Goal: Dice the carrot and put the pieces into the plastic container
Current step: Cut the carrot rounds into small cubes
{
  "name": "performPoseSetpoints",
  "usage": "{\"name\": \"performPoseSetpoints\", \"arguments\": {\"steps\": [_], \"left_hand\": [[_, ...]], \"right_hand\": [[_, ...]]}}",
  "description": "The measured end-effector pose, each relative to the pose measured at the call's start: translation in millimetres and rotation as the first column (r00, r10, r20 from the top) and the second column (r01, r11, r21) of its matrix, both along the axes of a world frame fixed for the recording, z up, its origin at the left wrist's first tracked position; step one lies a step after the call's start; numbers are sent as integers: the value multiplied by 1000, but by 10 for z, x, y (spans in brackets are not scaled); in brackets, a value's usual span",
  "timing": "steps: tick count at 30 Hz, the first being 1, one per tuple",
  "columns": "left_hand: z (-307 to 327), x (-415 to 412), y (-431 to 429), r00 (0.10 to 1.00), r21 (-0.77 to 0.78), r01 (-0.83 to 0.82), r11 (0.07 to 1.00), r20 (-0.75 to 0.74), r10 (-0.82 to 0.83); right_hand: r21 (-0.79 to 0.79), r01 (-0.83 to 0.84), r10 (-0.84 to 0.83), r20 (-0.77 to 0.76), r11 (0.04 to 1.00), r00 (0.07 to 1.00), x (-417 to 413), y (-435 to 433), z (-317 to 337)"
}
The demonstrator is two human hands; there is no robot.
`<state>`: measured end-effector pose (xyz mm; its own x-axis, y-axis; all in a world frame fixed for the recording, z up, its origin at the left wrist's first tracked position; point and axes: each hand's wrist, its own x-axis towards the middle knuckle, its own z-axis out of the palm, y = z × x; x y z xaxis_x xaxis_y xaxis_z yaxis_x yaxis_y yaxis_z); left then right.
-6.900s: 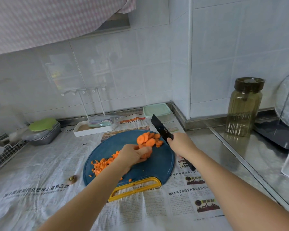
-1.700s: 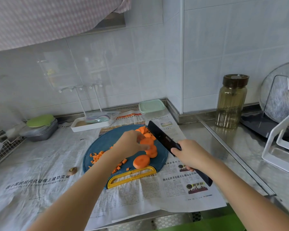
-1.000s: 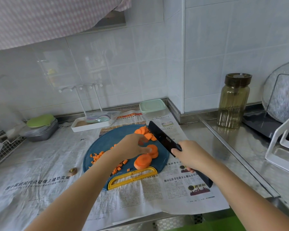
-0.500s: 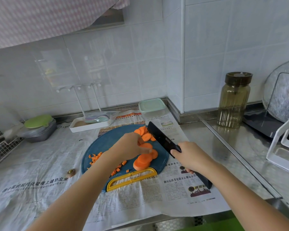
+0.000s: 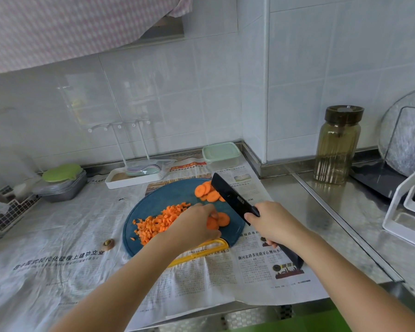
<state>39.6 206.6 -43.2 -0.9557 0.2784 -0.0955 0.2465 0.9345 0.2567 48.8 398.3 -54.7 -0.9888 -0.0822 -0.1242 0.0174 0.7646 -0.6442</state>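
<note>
Head view. Steel surface [image 5: 345,212] is covered on the left by newspaper [image 5: 58,236]. A round blue cutting board [image 5: 168,197] lies on the paper, its yellow handle [image 5: 201,251] toward the person. The plastic container [image 5: 221,153] stands at the back by the wall corner, just beyond the board's far rim, with its green lid on and no carrot in it. The knife [image 5: 233,197] has a black blade, held tilted over the board's right side, its edge not on any carrot. The right grip [image 5: 271,224] is closed round the knife's handle. The left grip [image 5: 194,226] has its fingers curled on the near slices [image 5: 223,219] and pinches them flat at the board's near right. Probably two or three overlap there, but the fingers hide part. The far slices [image 5: 206,191] are a loose pile at the board's far edge, just left of the blade tip. The diced heap [image 5: 158,221] fills the board's left half, right beside the left grip.

Step in hand, my read: squaring up the near slices for the next cuts, roughly two thirds diced.

- Stack them flat and aligned, only a few high, or the stack slides.
- Tuck the fingertips back, knuckles toward the blade.
- Bring the blade down beside the knuckles, cut strips first, then turn and cross-cut.
- Match the cube size to the heap.
- Keep the cuts clear of the heap so bits don't scatter onto the paper.
- The lid must come off before any transfer.
</note>
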Motion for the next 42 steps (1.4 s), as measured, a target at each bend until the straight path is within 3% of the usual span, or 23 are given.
{"name": "performPoseSetpoints", "arguments": {"steps": [7,14,19,21,26,34,42], "left_hand": [[57,39,-14,998,-161,41,986,49,-34],[40,-7,29,998,-122,8,993,60,-1],[188,-132,8,994,14,-84,996,69,83],[240,-251,30,996,11,-68,998,67,67],[200,-459,141,973,19,0,1000,230,-5],[67,-682,210,967,-111,-17,994,251,45],[120,-718,247,954,-66,-42,997,293,60]], "right_hand": [[2,-4,4,4,1000,1000,30,-5,20],[10,-11,11,-6,1000,1000,28,19,79],[25,-26,26,-15,999,1000,37,40,80],[36,-27,28,-14,999,1000,32,40,67],[50,-31,32,-32,998,999,-5,42,32],[80,-47,52,-66,996,996,-82,51,40],[34,-18,20,-41,999,999,-107,80,6]]}}
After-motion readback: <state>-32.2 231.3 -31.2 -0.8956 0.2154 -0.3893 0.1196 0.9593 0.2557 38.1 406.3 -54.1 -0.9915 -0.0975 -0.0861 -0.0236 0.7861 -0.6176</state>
